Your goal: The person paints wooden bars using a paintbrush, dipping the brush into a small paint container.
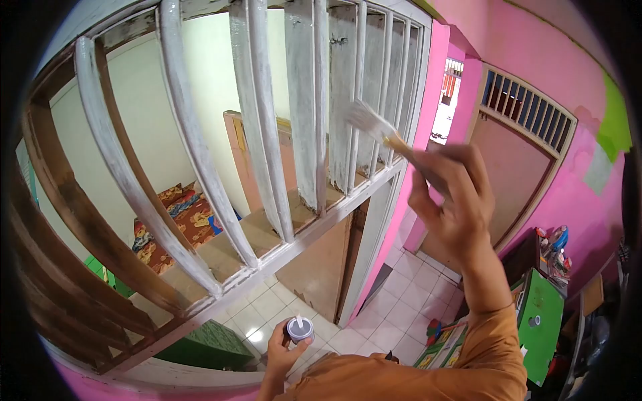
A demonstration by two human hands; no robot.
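My right hand [455,194] is closed round the handle of a paintbrush [374,125], its whitish bristles pointing up and left in front of the slats. Slight motion blur shows on hand and brush. Lower down, my left hand [281,354] grips a small round paint can [300,329] with a greyish top and a pale patch on it. A wooden slatted grille [257,134] spans the upper left. Its middle and right slats carry greyish-white paint, while the slats at the far left [73,194] are brown.
Below the grille runs a whitish rail [307,224]. Behind it are a room with a patterned cloth [177,224] and a pinkish panel [251,160]. A pink wall [535,40], a closed door [498,174], a green cabinet [540,321] and a tiled floor [381,314] lie rightward and below.
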